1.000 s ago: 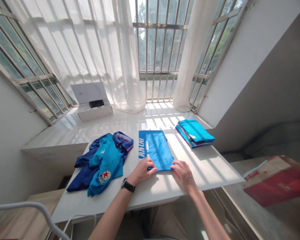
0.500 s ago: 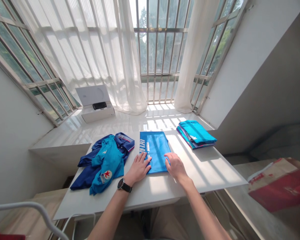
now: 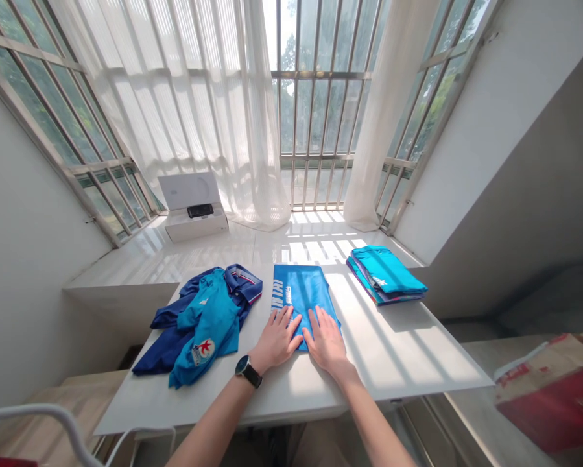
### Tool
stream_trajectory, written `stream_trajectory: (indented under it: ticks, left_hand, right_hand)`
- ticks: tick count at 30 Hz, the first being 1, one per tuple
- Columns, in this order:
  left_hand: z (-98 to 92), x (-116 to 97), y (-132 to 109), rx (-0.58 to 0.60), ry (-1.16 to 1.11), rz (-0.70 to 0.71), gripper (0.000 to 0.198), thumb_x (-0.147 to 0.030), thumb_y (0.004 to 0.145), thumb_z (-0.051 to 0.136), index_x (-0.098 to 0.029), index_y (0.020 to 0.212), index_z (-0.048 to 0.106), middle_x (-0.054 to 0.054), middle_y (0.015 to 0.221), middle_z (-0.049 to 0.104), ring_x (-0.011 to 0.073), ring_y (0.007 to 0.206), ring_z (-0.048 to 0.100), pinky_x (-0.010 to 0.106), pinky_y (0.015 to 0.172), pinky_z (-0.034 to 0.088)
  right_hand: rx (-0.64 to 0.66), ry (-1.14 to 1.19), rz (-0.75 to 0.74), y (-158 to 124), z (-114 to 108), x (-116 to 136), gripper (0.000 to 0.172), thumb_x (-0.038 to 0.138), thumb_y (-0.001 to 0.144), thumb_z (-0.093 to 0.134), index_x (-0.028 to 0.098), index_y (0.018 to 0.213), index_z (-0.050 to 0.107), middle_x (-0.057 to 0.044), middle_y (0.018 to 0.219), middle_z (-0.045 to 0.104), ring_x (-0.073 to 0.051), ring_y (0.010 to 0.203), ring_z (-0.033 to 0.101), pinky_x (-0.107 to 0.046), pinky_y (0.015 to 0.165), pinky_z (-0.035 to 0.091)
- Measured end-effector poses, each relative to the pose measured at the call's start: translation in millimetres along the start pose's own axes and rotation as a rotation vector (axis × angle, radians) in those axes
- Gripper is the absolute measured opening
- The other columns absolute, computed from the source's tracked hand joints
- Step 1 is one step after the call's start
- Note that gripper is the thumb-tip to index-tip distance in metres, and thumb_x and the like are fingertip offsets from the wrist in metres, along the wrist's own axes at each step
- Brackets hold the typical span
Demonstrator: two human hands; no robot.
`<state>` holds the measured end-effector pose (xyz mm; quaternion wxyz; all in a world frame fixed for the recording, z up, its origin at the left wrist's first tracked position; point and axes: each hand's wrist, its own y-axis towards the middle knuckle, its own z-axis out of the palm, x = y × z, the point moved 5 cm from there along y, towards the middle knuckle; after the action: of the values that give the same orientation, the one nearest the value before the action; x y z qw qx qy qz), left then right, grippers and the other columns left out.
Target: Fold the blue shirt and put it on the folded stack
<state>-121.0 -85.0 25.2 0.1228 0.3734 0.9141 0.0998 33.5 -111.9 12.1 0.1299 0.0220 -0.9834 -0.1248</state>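
While flat, blue garment point(image 3: 309, 290) under right hand point(image 3: 326, 338).

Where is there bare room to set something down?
The widest bare patch of the white table is right of the right hand, bordered by the folded stack and the table's near edge. A slim strip runs between the loose shirts and the folded blue garment. It's crowded where that hand and the left hand lie on the garment, and under the shirts.
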Motion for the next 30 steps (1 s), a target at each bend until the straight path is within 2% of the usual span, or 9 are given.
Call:
stream_trajectory:
  ticks: [5,9,13,17,21,23,25,27,30]
  left_hand:
    - [2.6,3,-2,0.017,0.028,-0.008,0.055,-0.051,0.105,0.044,-0.023,0.152,0.049,0.015,0.159,0.045,0.0353,0.148,0.039,0.057,0.117,0.033]
    - [-1.6,-2,-12,0.045,0.032,-0.002,0.058,-0.054,0.104,0.044,-0.024,0.153,0.047,0.014,0.161,0.043,0.0355,0.149,0.037,0.056,0.118,0.032]
    - [-10.5,-15,-44,0.055,0.026,0.006,0.056,-0.047,0.103,0.052,-0.026,0.154,0.045,0.013,0.162,0.040,0.0366,0.149,0.035,0.058,0.118,0.034]
    - [-25.3,-35,-89,0.045,-0.001,0.033,0.052,-0.027,0.104,0.049,-0.034,0.155,0.043,0.007,0.164,0.039,0.0322,0.150,0.037,0.055,0.118,0.038]
    - [-36.7,-53,-121,0.069,-0.019,0.057,0.069,-0.038,0.097,0.062,-0.035,0.160,0.034,0.007,0.167,0.033,0.0357,0.150,0.035,0.058,0.118,0.038]
    - [-39.0,-59,-127,0.085,-0.021,0.042,0.075,-0.039,0.093,0.069,-0.034,0.160,0.034,0.008,0.166,0.035,0.0368,0.148,0.038,0.059,0.117,0.039]
    - [-39.8,-62,-129,0.092,-0.022,0.015,0.069,-0.032,0.093,0.069,-0.035,0.156,0.041,0.006,0.162,0.042,0.0352,0.145,0.042,0.059,0.116,0.040]
    - [-40.4,-64,-130,0.085,-0.030,-0.005,0.059,-0.024,0.094,0.065,-0.036,0.150,0.049,0.005,0.158,0.048,0.0327,0.142,0.047,0.058,0.116,0.040]
    - [-41.8,-67,-132,0.048,-0.059,-0.011,0.056,-0.011,0.093,0.058,-0.034,0.144,0.055,0.005,0.154,0.054,0.0302,0.140,0.049,0.058,0.117,0.039]
  right_hand:
    - [0.035,-0.025,-0.006,1,3,-1,0.058,0.044,0.102,0.044,0.013,0.151,0.051,-0.018,0.161,0.044,-0.034,0.150,0.038,-0.049,0.122,0.031]
    - [-0.017,0.013,-0.055,-9,0,0,0.056,0.045,0.100,0.049,0.016,0.148,0.054,-0.019,0.158,0.047,-0.036,0.148,0.040,-0.052,0.120,0.033]
    - [-0.103,0.136,-0.078,-31,-17,1,0.033,0.037,0.098,0.055,0.022,0.126,0.065,-0.016,0.144,0.058,-0.033,0.134,0.054,-0.052,0.110,0.045]
    - [-0.047,0.239,-0.094,-58,-30,0,0.015,0.030,0.097,0.056,0.025,0.105,0.068,-0.011,0.124,0.067,-0.028,0.117,0.064,-0.046,0.102,0.053]
    - [-0.018,0.222,-0.187,-95,-35,1,0.030,0.034,0.096,0.059,0.026,0.123,0.067,-0.013,0.141,0.062,-0.034,0.131,0.058,-0.056,0.111,0.047]
    - [0.018,0.209,-0.247,-112,-35,2,0.057,0.039,0.088,0.070,0.025,0.141,0.057,-0.015,0.155,0.051,-0.038,0.142,0.048,-0.061,0.116,0.041]
    - [0.067,0.197,-0.285,-124,-35,3,0.082,0.037,0.077,0.080,0.025,0.151,0.048,-0.015,0.161,0.043,-0.040,0.146,0.041,-0.061,0.117,0.039]
    - [0.084,0.182,-0.285,-130,-36,1,0.083,0.026,0.074,0.079,0.025,0.152,0.049,-0.015,0.161,0.043,-0.039,0.146,0.043,-0.059,0.117,0.041]
    - [0.043,0.179,-0.274,-132,-39,-3,0.072,0.012,0.078,0.068,0.025,0.148,0.054,-0.013,0.156,0.051,-0.034,0.142,0.049,-0.055,0.116,0.045]
